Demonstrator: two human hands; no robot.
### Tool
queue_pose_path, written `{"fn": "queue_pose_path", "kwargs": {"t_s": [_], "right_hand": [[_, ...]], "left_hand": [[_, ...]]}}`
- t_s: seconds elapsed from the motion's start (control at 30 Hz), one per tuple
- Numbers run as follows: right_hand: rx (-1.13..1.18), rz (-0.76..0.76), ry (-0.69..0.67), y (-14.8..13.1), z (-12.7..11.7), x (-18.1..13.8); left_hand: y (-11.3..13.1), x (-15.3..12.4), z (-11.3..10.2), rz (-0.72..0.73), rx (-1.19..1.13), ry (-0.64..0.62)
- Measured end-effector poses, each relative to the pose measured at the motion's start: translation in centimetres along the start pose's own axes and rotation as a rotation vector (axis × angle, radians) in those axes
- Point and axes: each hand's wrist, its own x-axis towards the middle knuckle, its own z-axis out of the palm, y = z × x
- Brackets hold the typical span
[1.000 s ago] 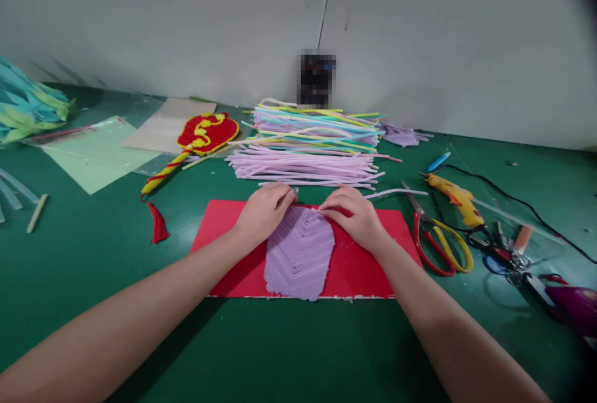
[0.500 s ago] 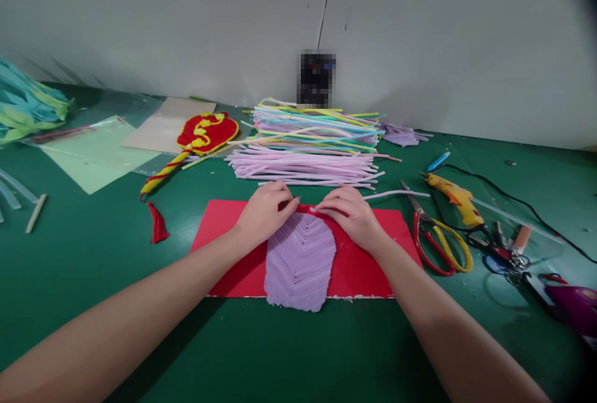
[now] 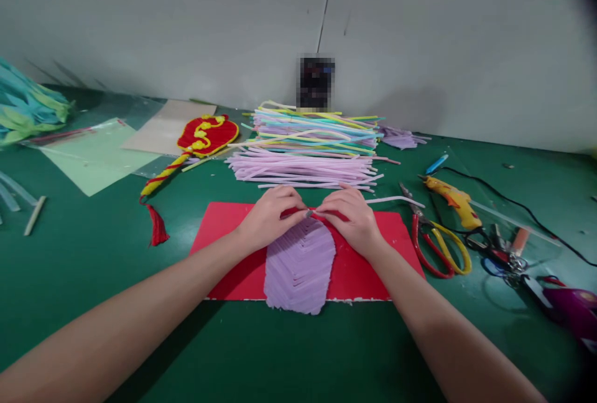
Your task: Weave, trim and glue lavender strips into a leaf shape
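A lilac leaf-shaped panel [image 3: 301,266], built of slanting pipe cleaners with a centre seam, lies on a red board [image 3: 373,254] and overhangs its near edge. At the panel's top, my right hand [image 3: 349,213] pinches a pale lilac pipe cleaner [image 3: 396,200], whose long end sticks out to the right. My left hand [image 3: 275,216] is closed too, thumb and forefinger pinched at the pipe cleaner's other end. The fingertips of both hands nearly meet, hiding most of that end.
Behind the board lie lilac pipe cleaners [image 3: 303,166] and a mixed-colour pile [image 3: 317,126]. A red and yellow fan ornament [image 3: 208,135] is at left. Pliers [image 3: 438,244], a yellow glue gun [image 3: 454,201] and keys [image 3: 510,263] lie at right. A pixelated dark object [image 3: 316,83] stands against the wall.
My left fingertips have moved right and slightly down to meet the right ones at the panel's top. The pipe cleaner's free end has shifted a little left and down.
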Motion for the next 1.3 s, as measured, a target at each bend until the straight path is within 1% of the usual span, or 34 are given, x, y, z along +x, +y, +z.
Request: {"fn": "queue_pose_path", "kwargs": {"t_s": [0.17,0.27,0.3,0.37,0.4,0.47,0.53,0.57,0.63,0.67,0.7,0.73,0.77,0.83,0.93,1.0,1.07,1.13,1.2,1.23,1.3], "right_hand": [[0.004,-0.034,-0.027,-0.3,0.2,-0.2],[-0.045,-0.058,-0.061,-0.6,0.1,0.0],[-0.079,-0.051,-0.057,-0.8,-0.1,0.1],[-0.172,0.011,0.004,-0.9,-1.3,0.1],[-0.231,0.068,0.057,-0.8,-2.2,-0.2],[-0.37,0.235,0.156,-0.3,-4.6,-1.5],[-0.534,0.444,0.217,0.6,-7.3,-3.8],[-0.601,0.56,0.215,1.2,-8.5,-5.3],[-0.653,0.776,0.104,2.4,-10.4,-8.4],[-0.656,0.838,0.033,2.9,-11.0,-9.7],[-0.654,0.866,-0.054,3.3,-11.3,-10.7],[-0.654,0.877,-0.13,3.5,-11.4,-11.5],[-0.671,0.891,-0.176,3.5,-11.3,-11.8],[-0.702,0.947,-0.232,3.1,-10.9,-11.5],[-0.79,1.08,-0.242,1.8,-10.2,-9.8],[-0.84,1.142,-0.237,1.3,-10.2,-9.0],[-0.833,1.149,-0.263,1.4,-10.3,-8.9],[-0.77,1.128,-0.304,2.2,-10.6,-9.3],[-0.662,1.137,-0.286,3.2,-10.9,-9.9],[-0.591,1.146,-0.248,3.6,-11.0,-10.2],[-0.533,1.153,-0.161,3.9,-11.1,-10.7]], "left_hand": [[-0.1,0.1,0.0,-0.041,-0.068,-0.001],[-0.3,0.1,0.2,-0.046,-0.098,0.007],[-0.4,0.1,0.2,-0.051,-0.108,0.016],[-0.5,0.1,0.2,-0.07,-0.123,0.044],[-0.5,0.0,0.2,-0.082,-0.126,0.058],[-0.6,0.0,0.3,-0.1,-0.13,0.076],[-0.7,0.0,0.3,-0.114,-0.136,0.081],[-0.7,0.0,0.3,-0.124,-0.138,0.085],[-1.0,0.1,0.4,-0.154,-0.141,0.101],[-1.2,0.2,0.4,-0.174,-0.144,0.114],[-1.4,0.2,0.4,-0.198,-0.153,0.127],[-1.5,0.3,0.4,-0.227,-0.174,0.136],[-1.7,0.3,0.4,-0.261,-0.206,0.145],[-2.1,0.3,0.4,-0.336,-0.315,0.156],[-2.6,0.3,0.4,-0.432,-0.51,0.193],[-2.9,0.3,0.4,-0.457,-0.553,0.227],[-3.2,0.3,0.4,-0.468,-0.566,0.263],[-3.4,0.3,0.3,-0.478,-0.586,0.298],[-3.5,0.4,0.3,-0.487,-0.61,0.326],[-3.6,0.4,0.3,-0.49,-0.621,0.337],[-3.7,0.4,0.3,-0.496,-0.638,0.359]]}}
